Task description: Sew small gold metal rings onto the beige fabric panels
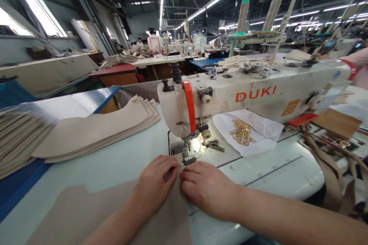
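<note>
A flat beige fabric piece [169,214] lies on the pale machine table, its narrow far end by the needle of the white sewing machine [221,95]. My left hand [156,178] pinches this far end between thumb and fingers, just in front of the presser foot [190,145]. On the right edge of the same piece, my right hand [205,187] has its fingers curled together and closed on the fabric; their tips are partly hidden. Right of the needle lie small dark metal snips [214,145].
Gold metal rings [242,132] rest on a white cloth [267,132] under the machine arm. Stacked beige panels [100,132] stand at the left. Fabric strips [322,164] hang at the right. Thread cones [243,17] stand behind. Another person [155,42] sits far back.
</note>
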Action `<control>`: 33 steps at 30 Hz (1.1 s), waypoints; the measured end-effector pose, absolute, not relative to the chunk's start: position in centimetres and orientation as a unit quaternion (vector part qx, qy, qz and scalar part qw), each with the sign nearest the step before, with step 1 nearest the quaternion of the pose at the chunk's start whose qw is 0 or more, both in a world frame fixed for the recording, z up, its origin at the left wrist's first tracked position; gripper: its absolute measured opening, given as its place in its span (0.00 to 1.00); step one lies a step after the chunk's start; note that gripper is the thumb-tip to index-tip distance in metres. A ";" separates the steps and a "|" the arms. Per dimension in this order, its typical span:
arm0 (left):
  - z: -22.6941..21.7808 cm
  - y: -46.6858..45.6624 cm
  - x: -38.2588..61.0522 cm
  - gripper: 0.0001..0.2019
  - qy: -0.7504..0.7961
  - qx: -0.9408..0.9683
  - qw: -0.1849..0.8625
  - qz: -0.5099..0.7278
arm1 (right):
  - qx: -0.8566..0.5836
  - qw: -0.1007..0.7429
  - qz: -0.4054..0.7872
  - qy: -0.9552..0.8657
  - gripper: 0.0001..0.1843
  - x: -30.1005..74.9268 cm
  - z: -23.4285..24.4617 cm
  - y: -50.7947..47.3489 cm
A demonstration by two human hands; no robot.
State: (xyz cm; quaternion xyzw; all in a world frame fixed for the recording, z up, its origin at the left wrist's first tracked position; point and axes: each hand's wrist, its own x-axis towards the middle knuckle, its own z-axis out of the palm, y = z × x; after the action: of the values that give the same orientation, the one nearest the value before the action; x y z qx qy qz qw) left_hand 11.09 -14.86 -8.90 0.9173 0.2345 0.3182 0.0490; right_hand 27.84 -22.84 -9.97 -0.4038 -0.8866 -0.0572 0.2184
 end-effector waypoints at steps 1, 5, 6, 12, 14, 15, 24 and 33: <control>-8.9 -14.9 11.1 0.09 0.235 0.917 0.049 0.319 | -0.404 0.218 -0.058 -0.887 0.07 27.9 -10.0 -22.8; -8.8 -14.9 11.1 0.09 0.239 0.916 0.049 0.319 | -0.402 0.218 -0.060 -0.887 0.07 27.9 -9.9 -22.7; -8.8 -14.9 11.1 0.09 0.238 0.916 0.049 0.318 | -0.402 0.219 -0.060 -0.887 0.07 27.9 -9.9 -22.7; -8.7 -14.8 11.1 0.09 0.237 0.918 0.047 0.314 | -0.402 0.224 -0.061 -0.886 0.07 27.9 -10.0 -22.8; -8.8 -14.8 11.1 0.09 0.239 0.917 0.050 0.314 | -0.402 0.226 -0.055 -0.886 0.06 27.9 -9.9 -22.8; -8.8 -14.8 11.1 0.09 0.239 0.917 0.051 0.315 | -0.404 0.229 -0.051 -0.884 0.06 27.8 -9.9 -22.8; -8.9 -14.9 10.9 0.09 0.229 0.922 0.070 0.305 | -0.432 0.244 -0.035 -0.868 0.07 27.7 -9.1 -22.5; -9.0 -15.5 10.3 0.10 0.217 0.927 0.056 0.301 | -0.436 0.205 -0.058 -0.874 0.03 27.4 -9.0 -22.1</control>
State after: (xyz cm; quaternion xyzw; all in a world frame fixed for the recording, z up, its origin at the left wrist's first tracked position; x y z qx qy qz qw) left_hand 10.29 -15.45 -8.97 0.9269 0.2171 0.3010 0.0562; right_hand 27.40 -22.06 -9.02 -0.4362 -0.8743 -0.0577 0.2052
